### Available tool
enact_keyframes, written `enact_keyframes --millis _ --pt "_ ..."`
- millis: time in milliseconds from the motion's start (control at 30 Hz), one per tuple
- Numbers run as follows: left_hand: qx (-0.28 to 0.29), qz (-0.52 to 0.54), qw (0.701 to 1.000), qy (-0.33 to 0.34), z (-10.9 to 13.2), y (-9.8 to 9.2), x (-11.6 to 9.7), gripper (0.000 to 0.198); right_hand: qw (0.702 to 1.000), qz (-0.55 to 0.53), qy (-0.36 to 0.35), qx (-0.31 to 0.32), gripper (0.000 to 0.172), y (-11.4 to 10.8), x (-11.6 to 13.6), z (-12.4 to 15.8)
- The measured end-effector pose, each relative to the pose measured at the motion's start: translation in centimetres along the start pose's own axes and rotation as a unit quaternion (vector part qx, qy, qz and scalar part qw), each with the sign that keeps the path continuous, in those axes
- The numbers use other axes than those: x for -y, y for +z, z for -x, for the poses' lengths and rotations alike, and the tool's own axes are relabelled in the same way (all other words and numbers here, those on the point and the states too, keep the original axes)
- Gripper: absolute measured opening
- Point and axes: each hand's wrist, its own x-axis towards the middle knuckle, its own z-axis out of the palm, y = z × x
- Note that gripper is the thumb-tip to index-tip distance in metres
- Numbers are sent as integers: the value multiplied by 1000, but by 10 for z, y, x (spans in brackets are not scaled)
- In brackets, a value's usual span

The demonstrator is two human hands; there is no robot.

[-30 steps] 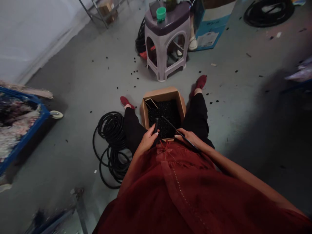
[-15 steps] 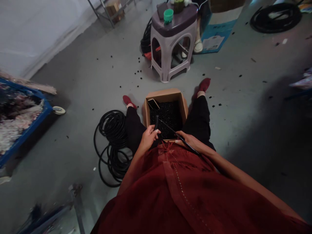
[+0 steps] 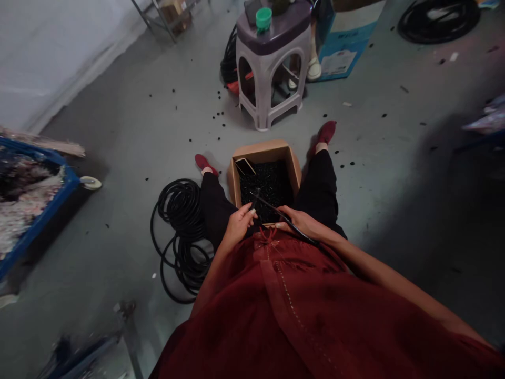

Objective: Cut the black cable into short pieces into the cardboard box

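Closed around a short black ribbed tube (image 3: 255, 203), my left hand (image 3: 240, 222) is over the near left part of an open cardboard box (image 3: 296, 167). My right hand (image 3: 300, 223) grips a long, slim dark tool (image 3: 272, 206). Its thin tip reaches left to the tube's upper end; its kind is not clear, and its back end lies along my right wrist. Beneath both hands, the box holds many small black pieces (image 3: 268, 176). A flat dark rectangle with a light rim, like a phone (image 3: 245, 167), leans in its far left corner.
Coiled black hose (image 3: 179, 208) lies on the floor left of my legs. Beyond the box stands a plastic stool (image 3: 272, 45) bearing a green cup (image 3: 263, 19). A person's shoe (image 3: 314, 69) shows beside a blue carton (image 3: 339, 55). A blue-framed cart (image 3: 59, 192) stands at left.
The tool's tip has come across the tube's upper end, and the tube stands up less above my left hand. The whole view has shifted slightly.
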Motion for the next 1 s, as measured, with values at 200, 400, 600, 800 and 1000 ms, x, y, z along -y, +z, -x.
enact_keyframes --millis 200,400,600,800,1000 --pt "29 -37 999 7 4 -2 -11 42 1000 4 -10 7 58 -5 1 -1" --pt "67 -35 997 -3 6 -8 -15 48 998 -32 -31 48 63 -12 0 5" --pt "74 -31 997 -7 6 -8 -13 51 997 -43 -39 48 59 -13 -1 6" --pt "53 -58 997 -11 3 -7 -10 50 1000 -12 -16 -1 53 -10 3 5" --pt "58 -97 994 -6 4 -8 -10 49 1000 -7 -13 10 55 -10 3 6"
